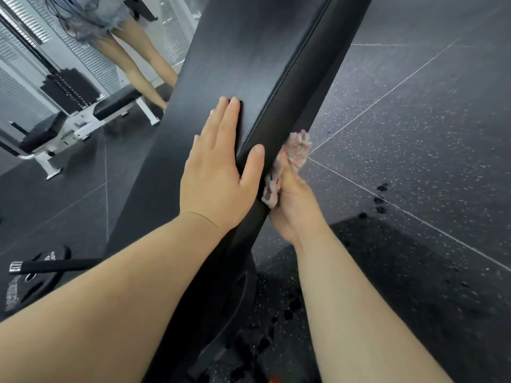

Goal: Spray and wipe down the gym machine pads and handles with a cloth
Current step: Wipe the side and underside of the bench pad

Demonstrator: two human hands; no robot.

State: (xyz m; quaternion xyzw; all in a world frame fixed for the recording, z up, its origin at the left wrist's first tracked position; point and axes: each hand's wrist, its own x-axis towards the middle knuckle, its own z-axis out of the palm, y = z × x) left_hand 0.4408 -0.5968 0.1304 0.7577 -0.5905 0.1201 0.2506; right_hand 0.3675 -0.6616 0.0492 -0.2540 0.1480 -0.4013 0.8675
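A long black padded bench pad (221,64) runs diagonally from the top middle down to the bottom middle. My left hand (218,172) lies flat on its top face, fingers stretched out and thumb hooked over the right edge seam. My right hand (293,205) is under the pad's right side edge and grips a pale pink cloth (297,149), which is pressed against that edge. Part of the cloth and my right fingers are hidden behind the pad. No spray bottle is in view.
Dark speckled rubber floor (414,134) with wet drops (380,200) to the right. A mirror at the upper left shows a person's legs (143,59), a white-framed bench (83,117) and a weight stack. A black weight plate and bar handle (41,268) lie at lower left.
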